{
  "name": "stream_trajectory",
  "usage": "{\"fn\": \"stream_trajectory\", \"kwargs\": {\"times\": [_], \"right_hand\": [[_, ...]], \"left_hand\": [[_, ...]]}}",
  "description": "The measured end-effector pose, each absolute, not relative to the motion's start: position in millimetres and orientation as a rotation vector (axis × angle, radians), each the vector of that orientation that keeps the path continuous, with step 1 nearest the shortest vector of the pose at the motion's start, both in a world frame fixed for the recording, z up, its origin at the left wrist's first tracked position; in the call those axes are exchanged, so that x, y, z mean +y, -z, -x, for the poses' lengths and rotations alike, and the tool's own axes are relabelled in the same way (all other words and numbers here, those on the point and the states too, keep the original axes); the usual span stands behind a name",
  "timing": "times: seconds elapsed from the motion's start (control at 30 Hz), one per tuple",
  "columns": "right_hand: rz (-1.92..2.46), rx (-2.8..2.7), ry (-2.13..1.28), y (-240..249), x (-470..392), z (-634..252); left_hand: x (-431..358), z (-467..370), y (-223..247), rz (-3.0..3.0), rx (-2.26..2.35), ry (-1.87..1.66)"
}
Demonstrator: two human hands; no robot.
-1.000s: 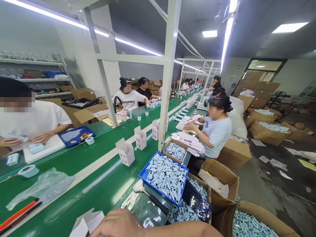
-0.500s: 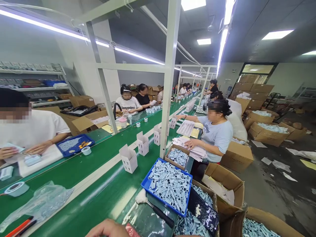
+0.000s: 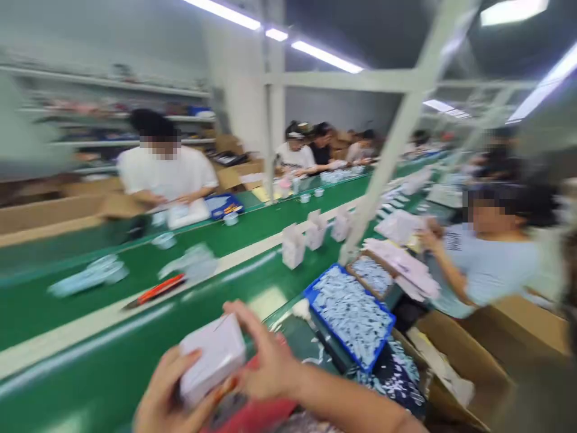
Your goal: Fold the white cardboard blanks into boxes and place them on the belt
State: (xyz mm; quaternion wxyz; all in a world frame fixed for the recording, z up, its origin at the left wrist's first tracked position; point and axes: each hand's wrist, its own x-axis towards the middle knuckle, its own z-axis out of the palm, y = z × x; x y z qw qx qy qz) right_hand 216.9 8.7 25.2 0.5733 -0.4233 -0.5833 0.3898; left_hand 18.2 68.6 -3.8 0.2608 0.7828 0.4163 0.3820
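A small white box (image 3: 211, 355) is raised near the front edge of the green belt, blurred by motion. My left hand (image 3: 164, 391) wraps round its left side and underside. My right hand (image 3: 265, 361) is at the box's right end, with a finger at the top edge and the thumb low at the side. Below the hands lies something red (image 3: 265, 415), partly hidden by the right hand and forearm. To the right, a blue tray (image 3: 311, 293) holds many small pale-blue pieces, and a dark-handled tool with a white head (image 3: 302, 310) rests beside it.
Several open white boxes (image 3: 293, 249) stand along the green belt (image 3: 243, 273). An orange-red pen or knife (image 3: 160, 290) and crumpled clear plastic (image 3: 198, 261) lie on it. A white post (image 3: 383, 162) rises beyond the tray. Co-workers (image 3: 166, 168) sit opposite; another person (image 3: 491, 258) works at right near cardboard boxes (image 3: 478, 373).
The view has swung left and down. Both my hands now show with a white box between them; before, only part of one hand showed at the bottom edge.
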Motion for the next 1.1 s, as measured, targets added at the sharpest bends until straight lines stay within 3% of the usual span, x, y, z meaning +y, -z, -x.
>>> {"fn": "stream_trajectory", "kwargs": {"times": [0.17, 0.37, 1.1], "right_hand": [[1.099, -1.543, -0.783, -21.4, 7.6, -232.5], [1.071, -1.846, -0.556, -19.6, 3.9, -241.0], [1.051, -1.987, -0.443, -5.7, -7.3, -243.9]], "left_hand": [[41.0, -47.5, -27.3, -1.367, 0.821, -1.185], [24.8, -67.7, -53.4, -0.716, 0.72, -1.028], [16.1, -66.8, -36.0, -0.792, 0.752, -0.955]]}}
